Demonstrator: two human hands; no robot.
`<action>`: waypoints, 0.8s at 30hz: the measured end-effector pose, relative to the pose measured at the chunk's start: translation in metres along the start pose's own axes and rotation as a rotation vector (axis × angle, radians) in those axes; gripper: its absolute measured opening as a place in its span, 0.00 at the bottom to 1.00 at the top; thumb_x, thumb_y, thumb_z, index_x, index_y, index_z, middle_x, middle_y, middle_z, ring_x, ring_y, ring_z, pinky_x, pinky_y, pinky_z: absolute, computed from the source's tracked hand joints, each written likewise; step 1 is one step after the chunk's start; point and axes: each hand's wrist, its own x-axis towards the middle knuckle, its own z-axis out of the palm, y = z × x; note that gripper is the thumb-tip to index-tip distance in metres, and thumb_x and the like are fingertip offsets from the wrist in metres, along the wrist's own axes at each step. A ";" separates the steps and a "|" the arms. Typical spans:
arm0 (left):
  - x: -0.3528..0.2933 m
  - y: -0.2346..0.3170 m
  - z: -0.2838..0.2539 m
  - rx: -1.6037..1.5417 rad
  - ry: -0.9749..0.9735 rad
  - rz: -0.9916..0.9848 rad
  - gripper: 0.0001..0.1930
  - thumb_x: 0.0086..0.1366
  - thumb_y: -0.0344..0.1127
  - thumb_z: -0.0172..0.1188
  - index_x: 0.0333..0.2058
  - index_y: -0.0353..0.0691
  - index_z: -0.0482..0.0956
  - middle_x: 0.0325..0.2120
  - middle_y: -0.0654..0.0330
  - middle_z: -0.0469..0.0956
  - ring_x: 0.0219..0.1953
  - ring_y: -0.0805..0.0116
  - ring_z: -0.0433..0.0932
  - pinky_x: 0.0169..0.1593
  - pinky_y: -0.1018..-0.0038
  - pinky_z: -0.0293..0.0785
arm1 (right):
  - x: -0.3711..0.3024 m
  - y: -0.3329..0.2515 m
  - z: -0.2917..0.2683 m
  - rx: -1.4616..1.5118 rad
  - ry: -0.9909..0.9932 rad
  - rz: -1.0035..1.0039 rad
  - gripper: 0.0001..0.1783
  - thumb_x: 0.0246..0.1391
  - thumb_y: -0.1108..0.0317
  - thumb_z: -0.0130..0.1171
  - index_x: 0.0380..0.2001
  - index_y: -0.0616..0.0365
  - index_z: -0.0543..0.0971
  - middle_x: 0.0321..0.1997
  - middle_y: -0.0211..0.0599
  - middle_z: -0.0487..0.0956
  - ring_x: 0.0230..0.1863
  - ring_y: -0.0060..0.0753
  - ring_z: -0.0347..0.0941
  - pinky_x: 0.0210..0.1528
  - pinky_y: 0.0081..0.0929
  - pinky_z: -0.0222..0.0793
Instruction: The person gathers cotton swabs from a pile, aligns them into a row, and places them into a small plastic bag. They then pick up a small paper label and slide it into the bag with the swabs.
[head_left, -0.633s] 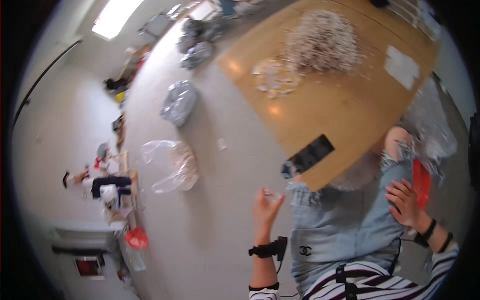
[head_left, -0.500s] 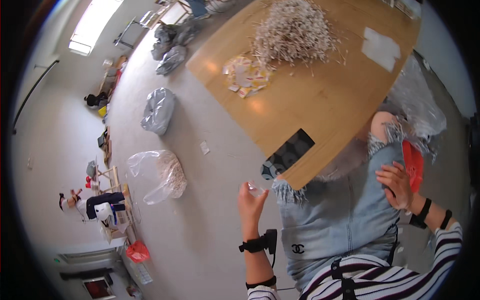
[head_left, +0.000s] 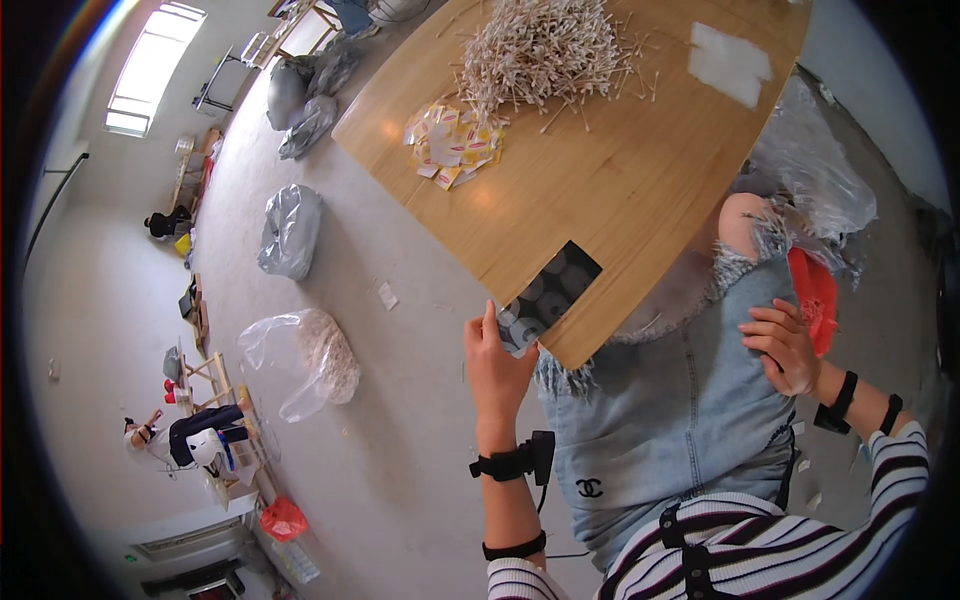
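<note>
At the near left corner of the wooden table (head_left: 600, 190), my left hand (head_left: 498, 375) is curled, thumb opposite the fingers. A small clear plastic piece (head_left: 520, 338) sits in its grip, its outline hard to make out against the sheet behind. That dark sheet (head_left: 553, 287), patterned with grey rounded shapes, lies at the table edge right by the fingers. My right hand (head_left: 782, 348) rests on my denim-covered thigh, fingers loosely spread and holding nothing. Farther up the table lie a big heap of cotton swabs (head_left: 540, 60) and a pile of yellow-and-white paper cards (head_left: 455, 147).
A white sheet (head_left: 730, 65) lies at the table's far right. Beside my right hand is a red plastic piece (head_left: 815, 300). Clear plastic (head_left: 815, 160) hangs past the table. On the floor stand a bag of swabs (head_left: 325, 360) and a grey-lined bin (head_left: 290, 232). Another person (head_left: 185, 435) sits far left.
My left hand has moved up to the table corner, bringing the clear piece over the dark sheet's end. The view has shifted slightly. My right hand stays on the thigh.
</note>
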 end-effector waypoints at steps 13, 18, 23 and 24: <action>0.019 0.007 -0.002 0.081 -0.046 0.316 0.41 0.45 0.30 0.72 0.61 0.31 0.66 0.47 0.51 0.74 0.51 0.52 0.70 0.55 0.64 0.69 | 0.003 -0.004 0.002 -0.017 0.014 -0.023 0.17 0.42 0.75 0.52 0.40 0.55 0.78 0.51 0.35 0.79 0.60 0.41 0.69 0.71 0.44 0.50; 0.018 0.019 0.009 0.094 -0.062 0.233 0.43 0.49 0.42 0.74 0.61 0.32 0.65 0.52 0.51 0.75 0.57 0.52 0.70 0.61 0.59 0.64 | 0.004 -0.007 0.000 -0.007 0.028 -0.017 0.18 0.41 0.76 0.52 0.39 0.55 0.79 0.50 0.35 0.79 0.60 0.40 0.70 0.70 0.44 0.51; -0.004 0.019 0.041 0.289 0.027 0.299 0.48 0.56 0.50 0.68 0.66 0.29 0.54 0.64 0.45 0.61 0.68 0.50 0.56 0.70 0.53 0.46 | 0.011 -0.018 -0.006 -0.029 -0.002 0.009 0.19 0.43 0.74 0.56 0.43 0.56 0.77 0.49 0.34 0.78 0.59 0.40 0.70 0.68 0.45 0.55; -0.008 0.019 0.052 0.340 0.029 0.300 0.49 0.59 0.53 0.66 0.67 0.27 0.50 0.67 0.42 0.55 0.72 0.49 0.49 0.71 0.50 0.40 | 0.015 -0.022 -0.006 -0.033 -0.021 0.034 0.20 0.44 0.73 0.58 0.44 0.56 0.76 0.49 0.35 0.78 0.59 0.40 0.70 0.67 0.46 0.57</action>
